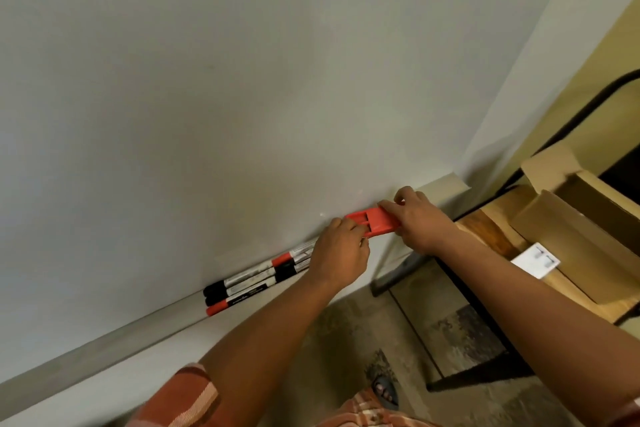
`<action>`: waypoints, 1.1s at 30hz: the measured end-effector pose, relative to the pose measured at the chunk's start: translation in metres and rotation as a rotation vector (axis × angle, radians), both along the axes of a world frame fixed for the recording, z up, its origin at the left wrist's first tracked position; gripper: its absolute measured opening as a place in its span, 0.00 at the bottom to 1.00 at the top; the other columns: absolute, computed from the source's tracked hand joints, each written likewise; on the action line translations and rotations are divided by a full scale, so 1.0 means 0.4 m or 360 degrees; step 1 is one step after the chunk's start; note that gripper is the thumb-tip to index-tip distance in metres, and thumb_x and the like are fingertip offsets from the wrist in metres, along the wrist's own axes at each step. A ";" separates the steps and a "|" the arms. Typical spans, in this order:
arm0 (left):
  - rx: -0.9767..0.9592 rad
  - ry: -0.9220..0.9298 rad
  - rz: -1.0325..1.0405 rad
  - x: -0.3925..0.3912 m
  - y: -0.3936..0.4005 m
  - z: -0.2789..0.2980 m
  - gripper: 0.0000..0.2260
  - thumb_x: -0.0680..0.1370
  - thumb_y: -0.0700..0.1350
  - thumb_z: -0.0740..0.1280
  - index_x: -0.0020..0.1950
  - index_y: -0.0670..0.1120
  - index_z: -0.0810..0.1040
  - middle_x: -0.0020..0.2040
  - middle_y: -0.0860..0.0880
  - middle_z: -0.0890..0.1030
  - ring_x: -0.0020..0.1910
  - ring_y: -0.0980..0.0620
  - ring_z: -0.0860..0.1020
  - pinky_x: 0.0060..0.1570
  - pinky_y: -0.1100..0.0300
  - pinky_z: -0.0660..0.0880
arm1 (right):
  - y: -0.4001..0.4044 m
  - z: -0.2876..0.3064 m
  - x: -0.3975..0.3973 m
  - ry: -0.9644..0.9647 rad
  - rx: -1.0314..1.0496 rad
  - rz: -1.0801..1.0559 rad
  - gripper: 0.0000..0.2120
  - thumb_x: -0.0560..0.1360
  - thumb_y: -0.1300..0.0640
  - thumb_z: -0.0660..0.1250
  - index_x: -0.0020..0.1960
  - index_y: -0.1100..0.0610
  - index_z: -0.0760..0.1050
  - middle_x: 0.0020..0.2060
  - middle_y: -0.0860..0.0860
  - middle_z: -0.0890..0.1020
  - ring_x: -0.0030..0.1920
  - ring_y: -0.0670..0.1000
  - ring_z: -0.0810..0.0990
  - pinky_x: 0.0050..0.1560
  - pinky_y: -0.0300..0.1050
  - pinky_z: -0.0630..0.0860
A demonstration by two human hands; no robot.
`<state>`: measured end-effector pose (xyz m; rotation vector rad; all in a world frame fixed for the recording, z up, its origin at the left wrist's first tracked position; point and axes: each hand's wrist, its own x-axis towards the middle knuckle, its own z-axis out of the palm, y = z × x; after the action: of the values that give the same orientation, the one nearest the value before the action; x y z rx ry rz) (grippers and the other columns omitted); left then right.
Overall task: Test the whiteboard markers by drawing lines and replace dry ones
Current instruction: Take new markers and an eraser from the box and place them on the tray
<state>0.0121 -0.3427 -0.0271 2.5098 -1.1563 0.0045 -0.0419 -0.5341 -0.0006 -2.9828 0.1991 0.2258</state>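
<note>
A blank whiteboard (242, 80) fills most of the view, with a grey tray (114, 329) along its bottom edge. Several markers (249, 282) with black and red caps lie in the tray. A flat red plastic holder or eraser (374, 220) sits at the board's lower right. My right hand (420, 218) grips its right end, fingers curled over the top. My left hand (341, 253) grips its left end from below and covers the right ends of the markers.
An open cardboard box (571, 218) stands on a wooden surface (491, 236) to the right, with a white tag (536, 260) on it. A black cable (588, 104) runs along the yellow wall. Tiled floor (450, 340) lies below.
</note>
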 end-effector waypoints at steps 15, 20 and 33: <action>0.0130 -0.0013 0.0082 0.006 0.009 -0.018 0.13 0.81 0.46 0.61 0.58 0.45 0.82 0.56 0.47 0.82 0.55 0.49 0.76 0.59 0.55 0.74 | -0.009 -0.048 0.030 -0.0168 0.0159 0.0146 0.24 0.77 0.63 0.67 0.72 0.59 0.70 0.66 0.61 0.73 0.62 0.63 0.75 0.63 0.56 0.76; 0.0201 0.0043 0.0091 0.016 0.003 -0.009 0.11 0.80 0.45 0.62 0.57 0.46 0.82 0.55 0.47 0.82 0.55 0.48 0.76 0.55 0.55 0.76 | -0.004 -0.057 0.022 -0.0182 0.0159 0.0062 0.25 0.78 0.58 0.68 0.73 0.55 0.68 0.67 0.58 0.72 0.62 0.59 0.76 0.60 0.54 0.77; 0.0137 0.0014 0.0232 0.022 -0.013 -0.009 0.09 0.79 0.46 0.64 0.51 0.46 0.83 0.48 0.49 0.83 0.53 0.50 0.74 0.52 0.56 0.76 | -0.007 -0.042 -0.006 -0.0230 0.0166 -0.0077 0.20 0.80 0.48 0.63 0.72 0.50 0.71 0.65 0.51 0.78 0.59 0.56 0.80 0.57 0.53 0.78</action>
<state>0.0209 -0.3479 -0.0308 2.6622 -0.9873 -0.0178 -0.0442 -0.5370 -0.0176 -2.8715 0.2347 0.0146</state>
